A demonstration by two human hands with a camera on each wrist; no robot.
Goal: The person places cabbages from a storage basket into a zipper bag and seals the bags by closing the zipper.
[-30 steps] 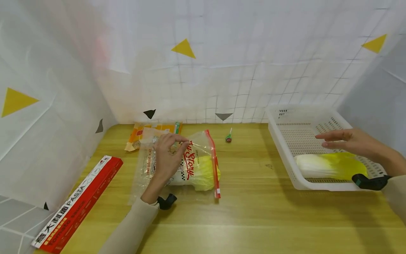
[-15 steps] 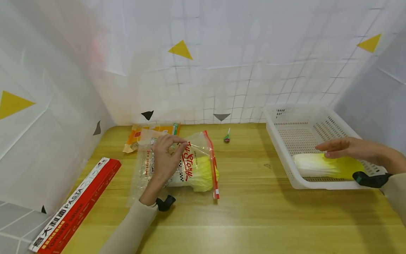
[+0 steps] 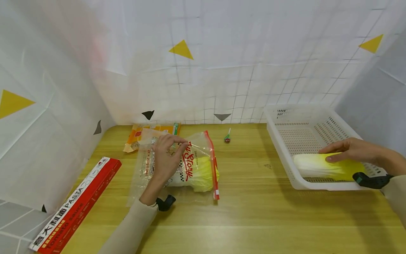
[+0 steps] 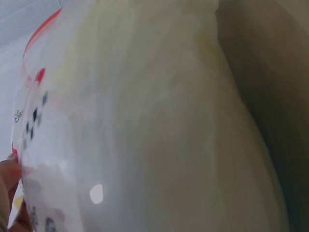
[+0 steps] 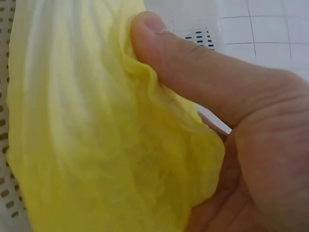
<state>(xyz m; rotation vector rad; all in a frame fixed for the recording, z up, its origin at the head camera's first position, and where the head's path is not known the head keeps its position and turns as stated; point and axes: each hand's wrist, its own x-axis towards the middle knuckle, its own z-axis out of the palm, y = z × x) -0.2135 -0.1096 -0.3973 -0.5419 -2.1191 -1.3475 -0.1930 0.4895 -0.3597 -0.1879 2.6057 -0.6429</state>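
My left hand (image 3: pixel 165 157) pinches the upper film of a clear zip bag (image 3: pixel 188 160) with red lettering and a red zip edge. Inside that bag lies a napa cabbage (image 3: pixel 204 173), its yellow leaves toward the zip. The bagged cabbage fills most of the left wrist view, where my fingers (image 4: pixel 8 176) show at the left edge. On the right, my right hand (image 3: pixel 364 152) grips a second napa cabbage (image 3: pixel 311 165) lying in a white plastic basket (image 3: pixel 283 155). In the right wrist view the thumb presses on its yellow leaves (image 5: pixel 96 154); the other fingers are mostly hidden behind them.
A long red pasta box (image 3: pixel 77 201) lies at the left of the wooden table (image 3: pixel 247 215). An orange packet (image 3: pixel 133 139) is partly under the bag at the back. A small lollipop (image 3: pixel 227 138) lies between bag and basket. White sheeting (image 3: pixel 222 81) stands behind.
My right hand has come down from above the basket onto the cabbage in it and taken hold. The left hand keeps its pinch on the bag.
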